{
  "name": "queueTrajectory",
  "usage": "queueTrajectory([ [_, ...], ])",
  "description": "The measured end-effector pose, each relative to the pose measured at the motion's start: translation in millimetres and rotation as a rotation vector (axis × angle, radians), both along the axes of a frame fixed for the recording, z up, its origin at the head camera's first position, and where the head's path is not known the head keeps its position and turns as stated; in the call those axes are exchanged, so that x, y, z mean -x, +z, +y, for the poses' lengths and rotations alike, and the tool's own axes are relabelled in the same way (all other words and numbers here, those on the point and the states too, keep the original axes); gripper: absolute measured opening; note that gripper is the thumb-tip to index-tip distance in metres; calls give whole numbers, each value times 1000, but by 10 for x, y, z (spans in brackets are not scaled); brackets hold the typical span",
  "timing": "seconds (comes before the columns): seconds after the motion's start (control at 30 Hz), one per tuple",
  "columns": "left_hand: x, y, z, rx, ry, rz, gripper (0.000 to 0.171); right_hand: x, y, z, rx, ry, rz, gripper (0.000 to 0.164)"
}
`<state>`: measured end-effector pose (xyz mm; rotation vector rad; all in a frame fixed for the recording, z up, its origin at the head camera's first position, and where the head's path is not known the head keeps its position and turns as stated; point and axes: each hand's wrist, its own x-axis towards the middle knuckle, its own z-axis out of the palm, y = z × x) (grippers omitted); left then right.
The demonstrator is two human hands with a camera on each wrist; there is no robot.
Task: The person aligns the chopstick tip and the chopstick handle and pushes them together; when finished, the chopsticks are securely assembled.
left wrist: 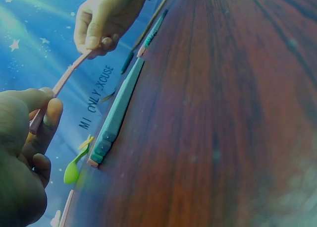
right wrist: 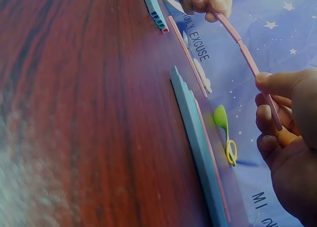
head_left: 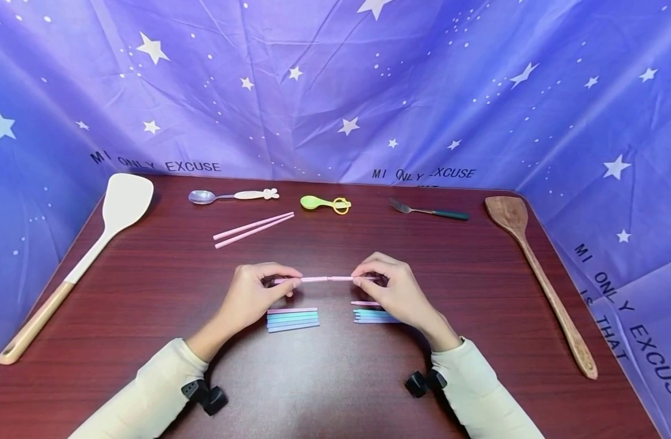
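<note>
Two pink chopstick halves [head_left: 315, 279] are held end to end above the table, meeting at a joint near the middle; how firmly they fit is unclear. My left hand [head_left: 255, 291] pinches the left half between thumb and fingers. The right half [right wrist: 251, 60] is pinched likewise by my right hand [head_left: 393, 288]. Below the left hand lies a row of blue, teal and pink chopstick halves [head_left: 293, 319]. A second bundle of blue halves [head_left: 371, 316] sits partly hidden by the right hand, with a pink half [head_left: 363, 303] just behind it.
Farther back lie two pink chopsticks [head_left: 253, 230], a spoon with a white handle [head_left: 253, 194], a green spoon [head_left: 316, 203] and a fork [head_left: 431, 211]. A white spatula [head_left: 128, 204] flanks the left, a wooden spatula [head_left: 544, 274] the right. Starry cloth [head_left: 313, 122] hangs behind.
</note>
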<state>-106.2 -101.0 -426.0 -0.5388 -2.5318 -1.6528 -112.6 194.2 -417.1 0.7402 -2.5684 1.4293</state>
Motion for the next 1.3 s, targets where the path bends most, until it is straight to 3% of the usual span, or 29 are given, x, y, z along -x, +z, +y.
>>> queueTrajectory([
  [0.47,2,-30,9,19,-13,20,6,-24,-20,-32,-37,2,18,6],
  [0.73,18,7,-40,81,-3,-2,18,0,-16,-7,-11,-25,44,7],
  [1.0,22,20,-71,30,-16,-47,8,20,-9,27,-4,-36,33,8],
  [1.3,35,-3,-78,13,1,-27,11,33,17,81,-4,-52,23,14],
])
